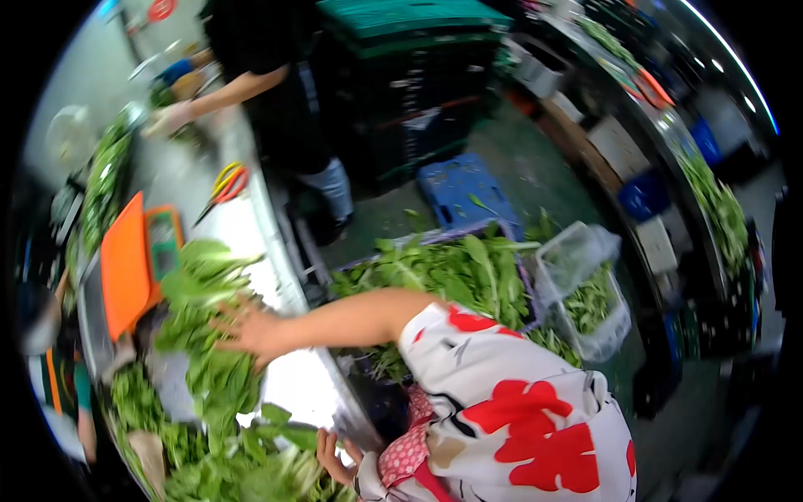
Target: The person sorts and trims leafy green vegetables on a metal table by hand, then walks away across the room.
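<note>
My right hand [251, 330] reaches across the metal table with its fingers spread, lying on a row of leafy greens [222, 376]. Lower down, my left hand [335, 458] is beside a heap of loose greens [251, 468] at the table's near edge. Its fingers are loosely bent and apart, and I see nothing in them. Just past the right hand, an orange panel [125, 268] stands next to a green and orange device [164, 243]. Scissors [224, 188] with red and yellow handles lie further up the table [284, 289].
A crate of greens [452, 272] stands beside the table, with a clear plastic tub [594, 314] against it. Behind are a blue crate [473, 192] and stacked dark crates [410, 92]. A co-worker's gloved hand [171, 121] is over the table's far end. Another person [63, 376] stands opposite.
</note>
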